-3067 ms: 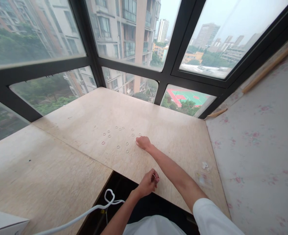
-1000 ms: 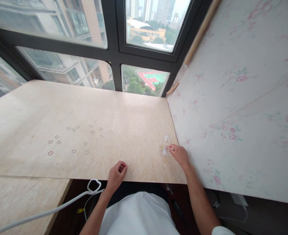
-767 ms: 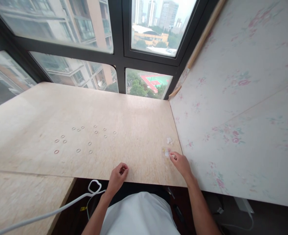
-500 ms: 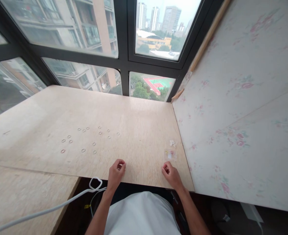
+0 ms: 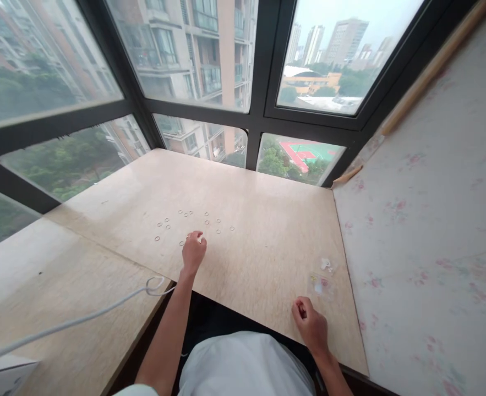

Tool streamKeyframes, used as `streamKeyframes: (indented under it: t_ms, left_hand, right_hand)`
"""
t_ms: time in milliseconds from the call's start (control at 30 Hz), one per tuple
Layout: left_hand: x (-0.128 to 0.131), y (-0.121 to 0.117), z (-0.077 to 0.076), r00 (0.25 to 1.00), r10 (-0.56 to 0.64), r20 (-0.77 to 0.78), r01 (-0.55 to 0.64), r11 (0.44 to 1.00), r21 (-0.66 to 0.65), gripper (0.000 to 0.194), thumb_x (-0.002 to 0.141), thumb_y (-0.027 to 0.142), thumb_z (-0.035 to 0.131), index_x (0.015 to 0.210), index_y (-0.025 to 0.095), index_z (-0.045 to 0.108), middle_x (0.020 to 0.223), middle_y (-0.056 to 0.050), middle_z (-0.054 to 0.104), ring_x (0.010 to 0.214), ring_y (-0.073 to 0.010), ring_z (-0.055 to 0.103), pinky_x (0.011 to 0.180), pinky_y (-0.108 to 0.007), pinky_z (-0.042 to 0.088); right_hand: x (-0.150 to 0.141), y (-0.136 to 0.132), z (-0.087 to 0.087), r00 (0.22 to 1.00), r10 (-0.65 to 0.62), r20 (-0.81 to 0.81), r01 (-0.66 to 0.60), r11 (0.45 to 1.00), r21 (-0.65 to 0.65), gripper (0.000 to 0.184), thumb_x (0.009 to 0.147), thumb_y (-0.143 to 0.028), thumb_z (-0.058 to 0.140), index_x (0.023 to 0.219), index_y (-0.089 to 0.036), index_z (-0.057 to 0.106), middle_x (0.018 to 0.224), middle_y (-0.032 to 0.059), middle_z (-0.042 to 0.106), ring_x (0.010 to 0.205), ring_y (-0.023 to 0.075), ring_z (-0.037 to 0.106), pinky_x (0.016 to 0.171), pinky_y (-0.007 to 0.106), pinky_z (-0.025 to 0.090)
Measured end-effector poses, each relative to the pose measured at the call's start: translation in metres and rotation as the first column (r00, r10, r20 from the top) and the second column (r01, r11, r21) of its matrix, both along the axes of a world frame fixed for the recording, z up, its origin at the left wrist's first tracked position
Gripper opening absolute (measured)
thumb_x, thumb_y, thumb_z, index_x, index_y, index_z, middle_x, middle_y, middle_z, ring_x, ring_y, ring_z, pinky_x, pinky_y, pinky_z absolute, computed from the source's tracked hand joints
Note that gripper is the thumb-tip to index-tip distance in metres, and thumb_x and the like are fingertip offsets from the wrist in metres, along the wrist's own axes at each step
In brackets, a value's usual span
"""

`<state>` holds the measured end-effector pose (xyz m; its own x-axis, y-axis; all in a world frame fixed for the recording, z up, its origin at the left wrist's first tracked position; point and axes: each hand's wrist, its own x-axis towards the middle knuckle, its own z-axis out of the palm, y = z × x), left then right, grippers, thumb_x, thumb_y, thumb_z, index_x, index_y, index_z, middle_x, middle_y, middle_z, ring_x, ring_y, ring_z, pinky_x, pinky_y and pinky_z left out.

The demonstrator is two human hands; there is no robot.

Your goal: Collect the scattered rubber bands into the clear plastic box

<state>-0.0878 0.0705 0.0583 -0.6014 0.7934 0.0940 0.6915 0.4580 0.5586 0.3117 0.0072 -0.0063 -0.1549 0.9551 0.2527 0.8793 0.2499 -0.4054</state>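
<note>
The bare left hand (image 5: pixel 194 254) is reaching out over the near part of the ring group, its fingers half curled with a gap showing by the thumb; whether it is gripping a ring cannot be told. Half a second ago it was hovering near the front edge, well apart from the rings. The right hand (image 5: pixel 311 325) is staying near the front edge at the right, loosely curled into a fist; whether anything is lying inside cannot be told. The view is now turning further left, and a white box (image 5: pixel 7 374) is showing in the lower left corner.

Dark, straight-edged window frames (image 5: pixel 263 82) are dividing the glass behind. The matt white wall with faded pink flowers (image 5: pixel 424 242) is rising along the right. The broad cream worktop with a mottled, stone-like surface (image 5: pixel 259 247) is spreading below, a thin straight seam crossing it. A smooth, thick white cable (image 5: pixel 89 316) is running over its near left section and curling into a loop. The flat, transparent plastic packet with yellow and pink spots (image 5: pixel 321 285) is lying just beyond the right hand; the small, irregular white pieces (image 5: pixel 326 264) are sitting close behind it. The thin, round rings (image 5: pixel 207 223) are lying flat and scattered at the worktop's middle, a few partly overlapped by the left hand.
</note>
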Motion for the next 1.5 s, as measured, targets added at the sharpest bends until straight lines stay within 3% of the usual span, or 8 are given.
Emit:
streamKeyframes:
  t_ms: [67,167,333,667,867,1000,1167,1500]
  left_hand:
    - [-0.010,0.017,-0.001,0.987,-0.073,-0.143,0.053,0.989,-0.137,0.033,0.086,0.020,0.045,0.117,0.016,0.057,0.117,-0.014,0.059,0.096,-0.0245,0.062,0.082,-0.034,0.047]
    - [-0.023,0.044,-0.002,0.976,-0.139,-0.169,0.099,0.970,-0.224,0.037,0.087,0.021,0.045,0.123,0.017,0.056,0.120,-0.014,0.056,0.105,-0.0256,0.059,0.084,-0.032,0.046]
    - [-0.044,0.073,0.000,0.962,-0.220,-0.164,0.156,0.930,-0.332,0.029,0.088,0.025,0.045,0.104,0.016,0.067,0.112,-0.015,0.059,0.095,-0.0244,0.061,0.078,-0.031,0.046]
    - [-0.058,0.094,0.013,0.885,-0.437,-0.161,0.309,0.810,-0.499,0.014,0.078,0.024,0.057,0.077,0.015,0.067,0.097,-0.016,0.066,0.092,-0.0264,0.061,0.077,-0.032,0.044]
    - [-0.049,0.099,0.020,0.878,-0.462,-0.122,0.348,0.793,-0.500,0.008,0.066,0.022,0.064,0.063,0.015,0.063,0.078,-0.013,0.067,0.082,-0.0261,0.062,0.071,-0.032,0.043]
    - [-0.014,0.100,0.024,0.870,-0.491,-0.054,0.432,0.808,-0.400,0.008,0.063,0.022,0.063,0.058,0.017,0.059,0.067,-0.008,0.065,0.072,-0.0218,0.061,0.066,-0.029,0.042]
    - [0.057,0.100,0.031,0.817,-0.573,0.065,0.576,0.807,-0.130,0.009,0.070,0.024,0.057,0.072,0.016,0.062,0.077,-0.007,0.068,0.070,-0.0167,0.059,0.061,-0.025,0.041]
    - [0.211,0.075,0.023,0.555,-0.766,0.324,0.741,0.632,0.227,0.018,0.075,0.020,0.057,0.089,0.014,0.066,0.076,-0.005,0.069,0.061,-0.0106,0.057,0.058,-0.022,0.044]
  right_hand:
    - [-0.001,0.000,-0.001,1.000,-0.009,0.030,0.009,1.000,0.000,0.039,0.092,-0.045,0.035,0.081,-0.021,0.064,0.057,0.0014,0.065,0.049,0.0178,0.063,0.048,0.024,0.036]
    - [-0.002,0.002,-0.001,0.997,-0.017,0.074,0.016,1.000,0.010,0.040,0.093,-0.043,0.033,0.083,-0.021,0.065,0.058,0.0014,0.065,0.049,0.0175,0.063,0.048,0.024,0.035]
    - [-0.004,0.003,0.000,0.995,-0.020,0.103,0.018,1.000,0.017,0.039,0.093,-0.042,0.034,0.081,-0.021,0.064,0.055,0.0003,0.064,0.046,0.0168,0.061,0.047,0.024,0.032]
    - [-0.005,0.004,0.003,0.996,-0.018,0.090,0.020,1.000,-0.018,0.039,0.092,-0.042,0.034,0.080,-0.021,0.064,0.054,0.0008,0.063,0.047,0.0169,0.060,0.048,0.025,0.030]
    - [-0.006,0.005,0.003,0.996,-0.016,0.085,0.017,1.000,-0.014,0.039,0.093,-0.041,0.033,0.078,-0.021,0.064,0.053,0.0007,0.062,0.046,0.0159,0.059,0.047,0.024,0.028]
    - [-0.006,0.005,0.004,0.998,-0.009,0.070,0.009,1.000,-0.008,0.038,0.092,-0.039,0.034,0.078,-0.020,0.064,0.053,0.0007,0.061,0.044,0.0147,0.057,0.047,0.023,0.028]
    - [-0.007,0.005,0.008,0.999,-0.007,0.047,0.007,1.000,-0.012,0.034,0.091,-0.035,0.036,0.078,-0.021,0.064,0.054,-0.0005,0.062,0.045,0.0137,0.057,0.047,0.023,0.027]
    - [-0.009,0.006,0.016,1.000,-0.026,-0.008,0.025,0.994,-0.108,0.027,0.088,-0.033,0.040,0.082,-0.021,0.064,0.056,-0.0017,0.062,0.050,0.0133,0.058,0.051,0.023,0.028]
